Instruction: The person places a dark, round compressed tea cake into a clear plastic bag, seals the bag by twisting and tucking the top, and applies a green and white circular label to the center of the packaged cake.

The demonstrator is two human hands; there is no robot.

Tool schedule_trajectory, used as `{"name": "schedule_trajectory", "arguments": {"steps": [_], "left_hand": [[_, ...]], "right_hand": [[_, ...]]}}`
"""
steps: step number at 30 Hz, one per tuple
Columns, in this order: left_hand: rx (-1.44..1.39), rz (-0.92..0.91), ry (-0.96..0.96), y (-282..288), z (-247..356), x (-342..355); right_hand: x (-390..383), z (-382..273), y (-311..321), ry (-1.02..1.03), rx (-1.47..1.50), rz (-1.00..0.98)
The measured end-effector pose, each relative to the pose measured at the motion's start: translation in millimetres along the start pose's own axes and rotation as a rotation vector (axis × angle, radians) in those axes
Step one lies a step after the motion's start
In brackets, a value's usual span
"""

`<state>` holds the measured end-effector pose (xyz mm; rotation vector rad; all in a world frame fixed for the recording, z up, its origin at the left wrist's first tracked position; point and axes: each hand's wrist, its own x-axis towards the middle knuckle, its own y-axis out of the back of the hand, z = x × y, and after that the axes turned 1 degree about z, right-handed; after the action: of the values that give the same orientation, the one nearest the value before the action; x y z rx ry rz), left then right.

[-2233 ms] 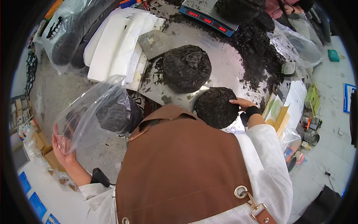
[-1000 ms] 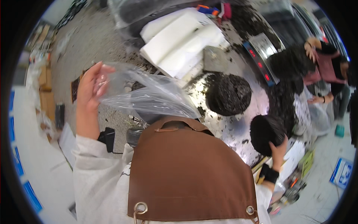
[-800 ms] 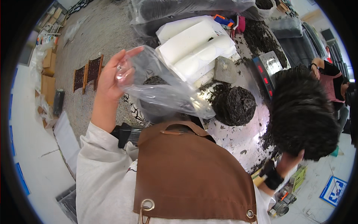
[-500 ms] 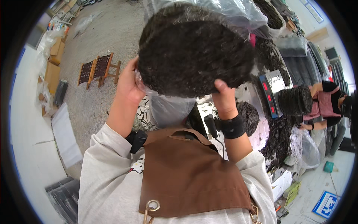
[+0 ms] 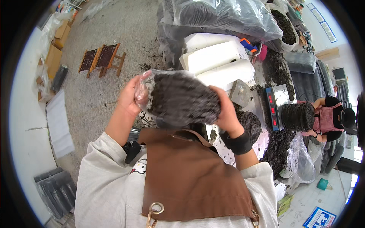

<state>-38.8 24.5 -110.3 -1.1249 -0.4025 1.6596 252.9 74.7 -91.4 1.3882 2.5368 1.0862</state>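
My left hand (image 5: 133, 97) grips a clear plastic bag (image 5: 144, 89) at the left end of a dark, layered round cake of flaky material (image 5: 180, 98), which appears to be inside or partly inside the bag. My right hand (image 5: 226, 110) is closed on the cake's right end. Both hands hold it above my brown apron. Behind my right hand, another dark round cake (image 5: 249, 129) rests on the metal table (image 5: 261, 150), among scattered dark flakes. A grey slab (image 5: 239, 93) and white paper sheets (image 5: 216, 59) lie beyond.
At right, a co-worker (image 5: 329, 123) in a pink apron has hands at a dark stack (image 5: 298, 116) beside a digital scale (image 5: 281, 98). Wrapped bundles (image 5: 224, 17) lie at the back. A wooden folding seat (image 5: 104, 57) stands on the left floor, near cardboard boxes (image 5: 53, 64).
My right hand has lifted the cake from the table to the bag in my left hand. The cake is now turned on its side and lowered slightly from half a second ago.
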Motion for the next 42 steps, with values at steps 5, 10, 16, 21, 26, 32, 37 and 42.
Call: {"name": "schedule_trajectory", "arguments": {"steps": [5, 10, 16, 21, 26, 32, 37, 42], "left_hand": [[0.550, 0.023, -0.157, -22.9, -18.4, -26.3], [0.605, -0.235, -0.198, -85.5, -38.8, -29.8], [0.484, -0.311, -0.260, -94.9, -9.3, -33.8], [0.474, -0.250, -0.188, -89.5, -9.9, -28.2], [0.486, -0.184, -0.061, -66.2, -8.2, -27.3], [0.405, -0.204, -0.103, -70.5, 1.1, -22.2], [0.278, -0.373, -0.100, -69.5, 25.2, -34.3], [0.408, -0.427, -0.175, -127.3, 9.3, -36.9]], "right_hand": [[-2.4, -38.0, -12.9, -0.040, -0.304, -0.095], [22.7, -50.4, -37.2, 0.186, -0.953, -0.252], [85.9, -7.3, 4.4, -0.123, -0.365, -0.492], [69.4, 39.1, -13.4, -0.575, 0.344, -0.531], [45.6, 78.4, -36.6, -0.811, 0.932, -0.419], [29.0, 67.2, -61.8, -0.518, -0.045, -0.393], [19.3, 16.9, -39.4, -0.164, -0.515, -0.158], [16.6, 16.6, -74.6, -0.169, -0.542, -0.544]]}}
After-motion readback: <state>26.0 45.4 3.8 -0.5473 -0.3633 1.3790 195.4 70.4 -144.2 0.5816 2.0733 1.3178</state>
